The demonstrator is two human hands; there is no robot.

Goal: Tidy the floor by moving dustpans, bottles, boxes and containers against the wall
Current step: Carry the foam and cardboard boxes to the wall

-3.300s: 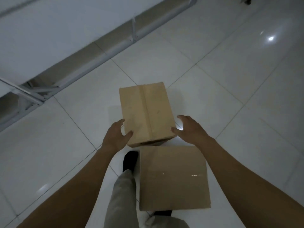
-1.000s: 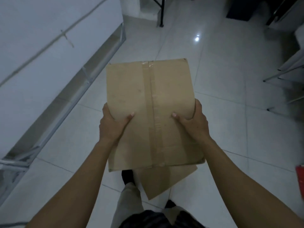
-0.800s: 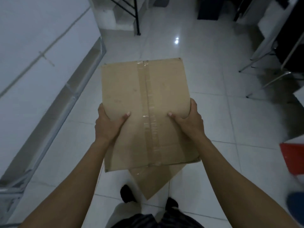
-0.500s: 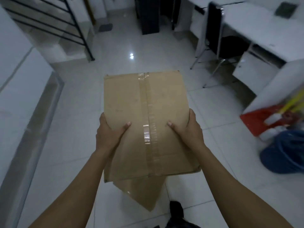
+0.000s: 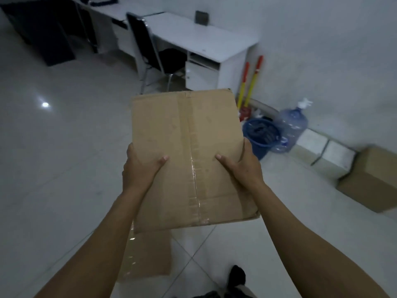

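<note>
Picked the cardboard box (image 5: pixel 187 151) up off the floor (image 5: pixel 53 158) since about three seconds back, and swung round from the long white panel to face a corner with a desk (image 5: pixel 202 39) and a black chair (image 5: pixel 154 54). Far left: only pale tile and one bright lamp glint. Grips the box's left edge with the left hand (image 5: pixel 141 166), thumb laid across the taped top face, fingers wrapped out of sight underneath. Holds it level in the air before the body, well apart from any wall. Below it, near the feet, leaves a second box (image 5: pixel 148 254) lying on the tiles, not yet shifted. Clamps the right edge the same way with the right hand (image 5: pixel 242 166), thumb on top, fingers hidden below. Farther right, along the wall (image 5: pixel 333 61), shows two red-and-yellow handles (image 5: pixel 253 80) leaning beside the desk, a blue bin (image 5: pixel 261 134), a big clear water bottle (image 5: pixel 292 130) just beside that, two pale blocks (image 5: pixel 322 149), then another brown box (image 5: pixel 371 181) near the wall's foot; cannot tell whether touching it. No dustpan made out for certain in this dim light. Judged about midway: several things seemingly parked along that wall already, one box in transit, at least one more waiting on the floor. Likely calls for walking over, setting this box down in that row, perhaps next to the brown one, then coming back for the box underfoot.
</note>
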